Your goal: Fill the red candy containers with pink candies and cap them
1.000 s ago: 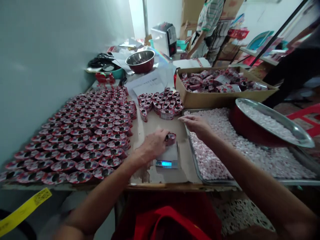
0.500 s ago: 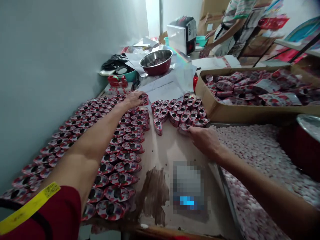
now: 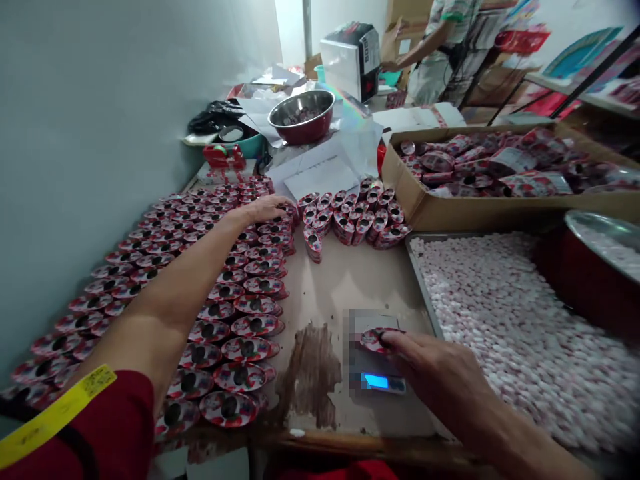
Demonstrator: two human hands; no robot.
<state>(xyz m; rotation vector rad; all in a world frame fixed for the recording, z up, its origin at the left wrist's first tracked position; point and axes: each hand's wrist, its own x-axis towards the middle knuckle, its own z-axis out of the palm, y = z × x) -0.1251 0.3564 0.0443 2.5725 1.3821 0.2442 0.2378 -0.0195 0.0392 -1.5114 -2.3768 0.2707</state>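
Observation:
My right hand (image 3: pixel 420 360) pinches a red-and-white printed pouch (image 3: pixel 373 339) with an oval top and dark round opening. It holds the pouch over the small digital scale (image 3: pixel 395 385), whose blue display is lit; whether the pouch touches the scale is unclear. My left hand (image 3: pixel 270 208) reaches to the far end of the packed rows of like pouches (image 3: pixel 247 347), its fingers curled over a pouch (image 3: pixel 289 212) there. The fingertips are partly hidden. Between both hands stands a looser group of pouches (image 3: pixel 344 225).
To the right, a metal tray (image 3: pixel 425 287) holds many small white-pink pieces, with a red bowl (image 3: pixel 560 260) in it. Behind, a cardboard box (image 3: pixel 450 212) is full of pouches. A steel-rimmed red bowl (image 3: pixel 307 130) stands farther back. Another person (image 3: pixel 435 60) stands beyond.
My right hand has brought a pouch from the loose group back toward me, over the scale. My left hand has lowered its pouch to the row's end. The view has shifted slightly.

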